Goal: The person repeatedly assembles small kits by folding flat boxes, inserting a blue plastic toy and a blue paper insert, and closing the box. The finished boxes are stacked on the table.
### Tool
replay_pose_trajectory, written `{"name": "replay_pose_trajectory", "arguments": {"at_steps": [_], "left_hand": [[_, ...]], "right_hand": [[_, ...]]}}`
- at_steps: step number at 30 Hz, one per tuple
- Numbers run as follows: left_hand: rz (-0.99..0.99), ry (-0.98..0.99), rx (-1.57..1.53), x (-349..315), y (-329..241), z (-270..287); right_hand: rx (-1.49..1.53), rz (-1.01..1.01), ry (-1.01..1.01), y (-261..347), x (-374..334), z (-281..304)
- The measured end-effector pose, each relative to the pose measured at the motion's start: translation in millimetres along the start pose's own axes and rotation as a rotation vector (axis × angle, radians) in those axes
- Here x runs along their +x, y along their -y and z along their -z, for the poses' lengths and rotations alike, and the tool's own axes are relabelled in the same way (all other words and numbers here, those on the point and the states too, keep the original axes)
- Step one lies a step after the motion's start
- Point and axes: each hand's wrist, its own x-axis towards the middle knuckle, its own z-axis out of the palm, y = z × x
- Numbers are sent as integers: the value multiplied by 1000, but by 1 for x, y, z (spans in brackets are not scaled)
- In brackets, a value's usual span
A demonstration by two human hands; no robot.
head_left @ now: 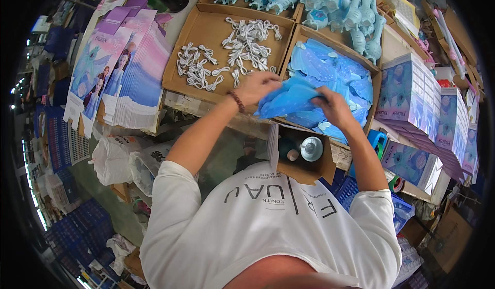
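A translucent blue wing-shaped piece (289,99) is held up in front of me, over the near left edge of a tray of similar blue wing pieces (330,69). My right hand (332,107) pinches it at its right end, thumb and fingers closed. My left hand (258,86), with a beaded bracelet on the wrist, has curled fingers at the upper left edge of the piece; the exact contact is partly hidden. Below my hands stands an open cardboard box (301,171) with a pale blue rounded item (311,148) inside.
A cardboard tray (201,23) of bundled white cables (247,44) lies left of the wings. Light blue toy bodies (335,10) fill trays behind. Flat printed cartons (136,75) are stacked at left, printed boxes (410,90) at right. White plastic bags (118,157) hang lower left.
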Motion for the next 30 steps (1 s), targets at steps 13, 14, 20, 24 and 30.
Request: {"name": "replay_pose_trajectory", "arguments": {"at_steps": [13,14,20,24,30], "left_hand": [[310,-20,853,-2,129,53],[261,-46,821,-1,123,55],[-177,-253,-268,-24,-3,70],[-684,-228,-355,-82,-105,72],[-870,97,15,-105,-137,50]], "right_hand": [[723,-455,-901,-47,-90,12],[683,-436,-924,-42,-96,17],[698,-179,-1086,9,-137,45],[737,154,-1086,54,-162,61],[161,183,-854,138,-179,87]]}}
